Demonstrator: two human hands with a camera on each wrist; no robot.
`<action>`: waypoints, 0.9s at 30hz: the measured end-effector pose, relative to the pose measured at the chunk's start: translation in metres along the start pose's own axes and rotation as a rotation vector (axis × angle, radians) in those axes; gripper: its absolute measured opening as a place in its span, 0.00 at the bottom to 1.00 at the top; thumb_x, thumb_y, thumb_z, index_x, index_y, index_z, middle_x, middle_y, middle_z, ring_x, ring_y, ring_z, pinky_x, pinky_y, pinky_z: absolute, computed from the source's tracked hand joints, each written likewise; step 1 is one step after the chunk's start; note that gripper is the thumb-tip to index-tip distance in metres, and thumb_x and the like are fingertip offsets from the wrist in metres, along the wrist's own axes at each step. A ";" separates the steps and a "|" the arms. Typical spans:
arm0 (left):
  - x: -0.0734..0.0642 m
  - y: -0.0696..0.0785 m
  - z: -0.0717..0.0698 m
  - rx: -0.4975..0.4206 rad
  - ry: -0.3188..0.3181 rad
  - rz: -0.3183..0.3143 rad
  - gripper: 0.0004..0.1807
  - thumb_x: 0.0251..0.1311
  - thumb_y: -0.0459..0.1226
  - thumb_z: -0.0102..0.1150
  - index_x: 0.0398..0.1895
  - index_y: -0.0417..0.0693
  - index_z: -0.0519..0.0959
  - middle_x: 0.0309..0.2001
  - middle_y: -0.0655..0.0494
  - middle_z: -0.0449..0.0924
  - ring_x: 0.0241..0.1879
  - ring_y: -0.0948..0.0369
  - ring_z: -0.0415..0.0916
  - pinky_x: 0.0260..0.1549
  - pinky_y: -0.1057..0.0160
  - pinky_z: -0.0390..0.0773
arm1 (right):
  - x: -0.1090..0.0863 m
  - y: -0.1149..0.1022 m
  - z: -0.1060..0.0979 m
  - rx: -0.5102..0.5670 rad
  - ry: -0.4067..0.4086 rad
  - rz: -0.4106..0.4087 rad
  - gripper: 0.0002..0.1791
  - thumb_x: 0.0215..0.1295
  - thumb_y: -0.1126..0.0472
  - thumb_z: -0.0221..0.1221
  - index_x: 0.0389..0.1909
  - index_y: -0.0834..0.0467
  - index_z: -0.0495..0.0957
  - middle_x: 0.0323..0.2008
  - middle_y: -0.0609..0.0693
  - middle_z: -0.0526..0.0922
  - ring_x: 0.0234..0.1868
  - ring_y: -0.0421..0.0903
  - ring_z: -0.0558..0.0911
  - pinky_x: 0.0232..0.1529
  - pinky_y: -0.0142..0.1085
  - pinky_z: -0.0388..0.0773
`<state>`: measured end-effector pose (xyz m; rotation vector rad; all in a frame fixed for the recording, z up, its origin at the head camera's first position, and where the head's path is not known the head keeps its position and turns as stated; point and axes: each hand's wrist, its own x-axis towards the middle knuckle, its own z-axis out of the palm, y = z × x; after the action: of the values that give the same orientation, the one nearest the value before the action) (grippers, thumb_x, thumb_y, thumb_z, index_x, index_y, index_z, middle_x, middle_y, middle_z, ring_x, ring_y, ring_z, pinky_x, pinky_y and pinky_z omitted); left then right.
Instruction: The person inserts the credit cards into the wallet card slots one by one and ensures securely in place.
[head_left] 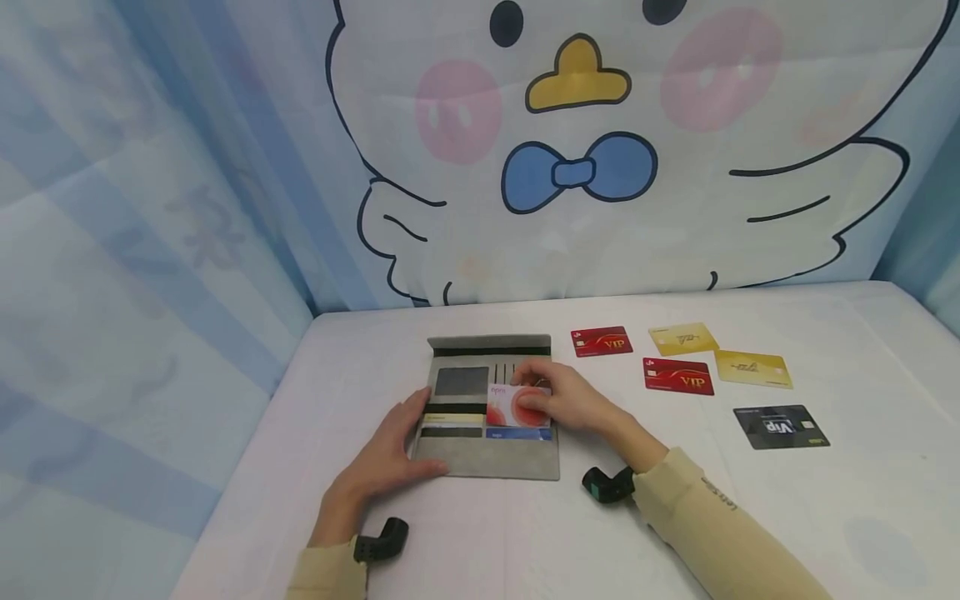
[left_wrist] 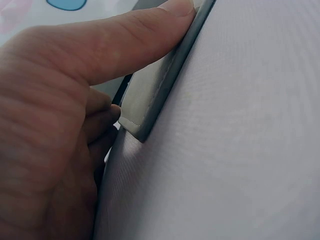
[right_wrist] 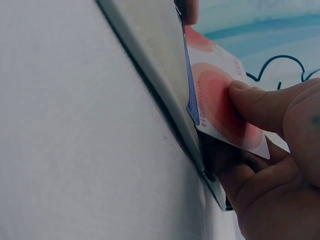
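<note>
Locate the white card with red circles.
In the head view, the white card is held by the right hand, over the right half of the grey wallet, just above a blue strip.

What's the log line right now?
left hand: rests on gray wallet | right hand: pinches red-and-white card over wallet | on table: two red cards, two gold cards, black card
</note>
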<state>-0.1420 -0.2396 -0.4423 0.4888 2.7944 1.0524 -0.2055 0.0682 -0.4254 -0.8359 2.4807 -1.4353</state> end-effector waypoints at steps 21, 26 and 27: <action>0.000 0.000 -0.001 -0.010 -0.003 0.027 0.61 0.49 0.52 0.77 0.80 0.40 0.51 0.78 0.43 0.52 0.76 0.43 0.49 0.73 0.40 0.50 | -0.003 -0.005 0.010 -0.047 0.050 0.026 0.07 0.67 0.65 0.66 0.43 0.57 0.79 0.40 0.47 0.81 0.46 0.49 0.79 0.57 0.48 0.79; 0.000 -0.001 -0.001 -0.013 -0.001 0.028 0.61 0.49 0.51 0.77 0.80 0.40 0.51 0.78 0.42 0.52 0.76 0.43 0.48 0.73 0.40 0.50 | -0.004 -0.007 0.012 -0.052 0.070 0.067 0.07 0.66 0.65 0.67 0.40 0.56 0.79 0.40 0.47 0.81 0.48 0.50 0.80 0.57 0.48 0.80; 0.000 -0.001 -0.001 -0.016 -0.001 0.030 0.61 0.49 0.51 0.77 0.80 0.39 0.51 0.78 0.42 0.52 0.76 0.43 0.49 0.73 0.40 0.50 | -0.004 -0.007 0.011 -0.054 0.067 0.074 0.07 0.66 0.65 0.67 0.40 0.55 0.78 0.39 0.46 0.81 0.47 0.50 0.80 0.56 0.47 0.80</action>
<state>-0.1425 -0.2407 -0.4426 0.5302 2.7845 1.0788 -0.1948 0.0593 -0.4257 -0.7087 2.5808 -1.4004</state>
